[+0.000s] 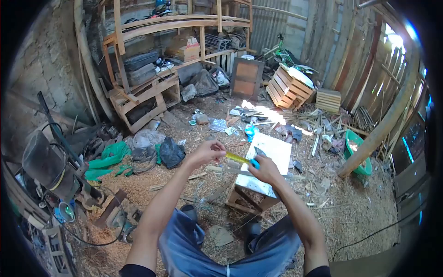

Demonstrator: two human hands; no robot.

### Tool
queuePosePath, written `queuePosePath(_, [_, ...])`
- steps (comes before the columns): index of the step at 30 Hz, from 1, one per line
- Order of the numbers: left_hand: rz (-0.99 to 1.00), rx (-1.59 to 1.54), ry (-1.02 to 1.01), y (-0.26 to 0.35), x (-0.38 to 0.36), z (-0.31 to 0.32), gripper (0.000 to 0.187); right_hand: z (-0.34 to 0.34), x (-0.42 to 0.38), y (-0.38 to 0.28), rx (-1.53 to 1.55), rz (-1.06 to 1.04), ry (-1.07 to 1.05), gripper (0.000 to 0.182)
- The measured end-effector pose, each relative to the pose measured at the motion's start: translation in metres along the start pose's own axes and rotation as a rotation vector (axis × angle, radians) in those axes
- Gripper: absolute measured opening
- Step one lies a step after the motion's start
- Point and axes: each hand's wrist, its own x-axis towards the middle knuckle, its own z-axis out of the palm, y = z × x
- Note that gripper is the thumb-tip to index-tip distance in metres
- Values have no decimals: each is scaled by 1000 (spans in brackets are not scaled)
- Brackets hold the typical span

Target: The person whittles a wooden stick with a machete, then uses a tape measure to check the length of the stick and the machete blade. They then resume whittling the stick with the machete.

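A yellow tape measure point(237, 158) is stretched in the air between my two hands. My left hand point(206, 152) pinches the blade's free end, fingers closed. My right hand point(265, 169) is wrapped round the tape's case, of which a blue bit shows at the thumb. Below and behind the right hand stands a low wooden stand with a white, stained top point(272, 150). Across its near part lies a thin flat strip point(288, 177), partly hidden by my right hand. Something dark and pointed rests on the top just beyond that hand.
Wood shavings and scraps cover the floor. A wooden shelf frame point(152, 87) stands at the back left, slatted crates point(290, 87) at the back right. A slanting post point(383, 129) passes a green basin point(349, 138). Machinery with a cable point(48, 161) occupies the left.
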Motion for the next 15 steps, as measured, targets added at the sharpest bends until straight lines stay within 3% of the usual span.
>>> queuePosePath(5, [-164, -103, 108, -71, 10, -28, 13, -26, -37, 70, -43, 252, -21, 42])
queuePosePath(10, [-189, -146, 76, -95, 30, -53, 14, -15, -34, 74, -100, 322, 57, 36])
queuePosePath(15, [-345, 43, 103, -132, 44, -43, 14, 4, -23, 77, -171, 356, 84, 30])
